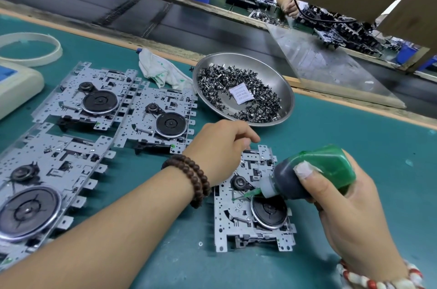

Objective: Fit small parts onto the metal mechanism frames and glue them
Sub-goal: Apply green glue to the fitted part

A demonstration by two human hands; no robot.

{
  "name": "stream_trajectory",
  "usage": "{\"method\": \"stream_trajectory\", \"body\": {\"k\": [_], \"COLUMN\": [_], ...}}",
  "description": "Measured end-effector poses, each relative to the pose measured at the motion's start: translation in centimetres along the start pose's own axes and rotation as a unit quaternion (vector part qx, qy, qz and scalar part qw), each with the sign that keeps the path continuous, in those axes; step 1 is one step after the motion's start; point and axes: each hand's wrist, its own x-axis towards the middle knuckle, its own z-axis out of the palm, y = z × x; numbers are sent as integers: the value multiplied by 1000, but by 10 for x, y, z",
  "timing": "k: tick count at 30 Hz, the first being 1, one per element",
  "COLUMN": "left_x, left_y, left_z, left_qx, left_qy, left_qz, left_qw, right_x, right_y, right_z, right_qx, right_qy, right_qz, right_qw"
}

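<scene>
Right hand (350,201), lower right: fingers wrapped round a green glue bottle (314,171), nozzle down on the mechanism frame (253,203) at lower centre; gluing under way. Left hand (222,146), centre: fingers curled over that frame's top edge; anything pinched cannot be told. Three frames (156,118) left on the tabletop (354,137); green dabs show on two. Steel dish of small parts (243,90), upper centre, still well stocked.
</scene>
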Motion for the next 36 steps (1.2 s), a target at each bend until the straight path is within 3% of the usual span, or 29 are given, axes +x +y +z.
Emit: {"method": "stream_trajectory", "body": {"k": [7, 11, 16, 19, 29, 33, 36], "left_x": [-1, -1, -1, -1, -26, -53, -81], "left_y": [1, 0, -1, -1, 12, 13, 6], "left_z": [0, 0, -1, -1, -3, -13, -17], "left_qx": [8, 13, -9, -41, 67, 137, 160], "left_qy": [4, 10, 7, 3, 88, 120, 142], "left_qz": [1, 9, 7, -4, 95, 98, 56], "left_qw": [1000, 1000, 1000, 999, 989, 978, 975], "right_x": [0, 1, 10, 14, 11, 11, 9], "right_y": [1, 0, -3, -1, 4, 5, 5], "right_z": [-1, -5, -14, -18, -25, -27, -27], "right_qx": [8, 139, 361, 390, 353, 373, 374], "right_qy": [15, 52, 150, 156, 129, 97, 79], "right_qz": [9, 58, 211, 261, 214, 235, 237], "right_qw": [1000, 987, 896, 869, 902, 892, 893]}}
